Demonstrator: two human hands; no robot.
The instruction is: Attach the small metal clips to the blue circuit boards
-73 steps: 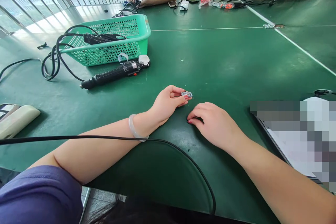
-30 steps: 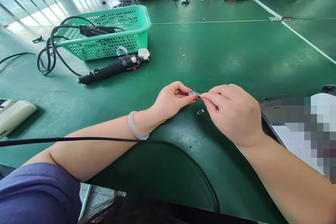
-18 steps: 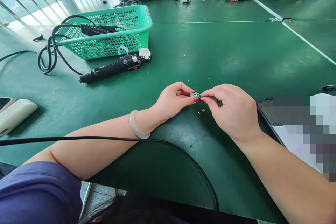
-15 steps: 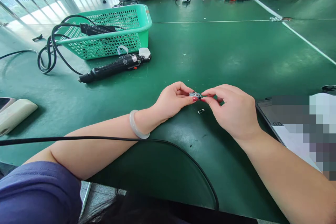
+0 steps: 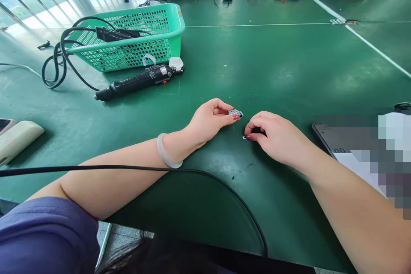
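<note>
- Because the left hand (image 5: 208, 122) is clamped, thumb against fingertips, on just part of the small silvery part (image 5: 236, 113) at its 2 o'clock, a slack or too-hard squeeze could pop it out.
- Right hand (image 5: 272, 135), apart from the left: fingertips at tiny flat piece (image 5: 244, 137), its 9 o'clock, low over desk (image 5: 257, 64). Can't tell if gripped or only touched; poor purchase could skid or bend it.
- Dark speck (image 5: 233, 178), flat piece's 7 o'clock: might stick on if fingers drag there.
- Black cable (image 5: 96, 167) crosses left forearm (image 5: 125, 184), left hand's 8 o'clock; contact unclear. A snag could jolt the grip.
- Power tool (image 5: 138, 82), left hand's 10 o'clock, beside green basket (image 5: 176, 43): corded, so a pull could roll it.
</note>
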